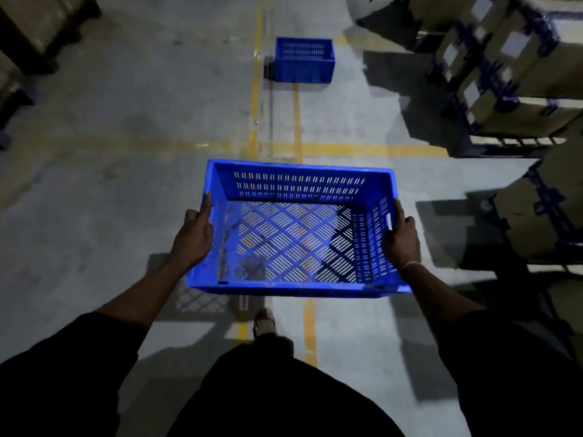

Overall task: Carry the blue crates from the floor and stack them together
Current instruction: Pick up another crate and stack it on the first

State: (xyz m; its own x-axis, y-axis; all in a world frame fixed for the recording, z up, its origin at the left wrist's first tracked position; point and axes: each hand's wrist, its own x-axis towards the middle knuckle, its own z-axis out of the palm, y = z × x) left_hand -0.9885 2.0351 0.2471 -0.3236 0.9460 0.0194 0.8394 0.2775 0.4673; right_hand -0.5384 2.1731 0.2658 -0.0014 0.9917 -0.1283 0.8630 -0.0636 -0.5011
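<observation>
An empty blue perforated crate [296, 184] hangs level in front of me above the floor. My left hand [194, 236] grips its left side wall, thumb over the rim. My right hand [402, 239] holds the right side wall at the handle slot. Further ahead, a second blue crate [303, 69] stands upright on the concrete floor beside the yellow lines, well apart from the one I carry.
Stacks of cardboard boxes with blue strapping [511, 74] on pallets line the right side. Dark pallets and boxes [41, 29] stand at the far left. Yellow floor lines [296, 121] run down the aisle. One foot [264, 321] shows below the crate.
</observation>
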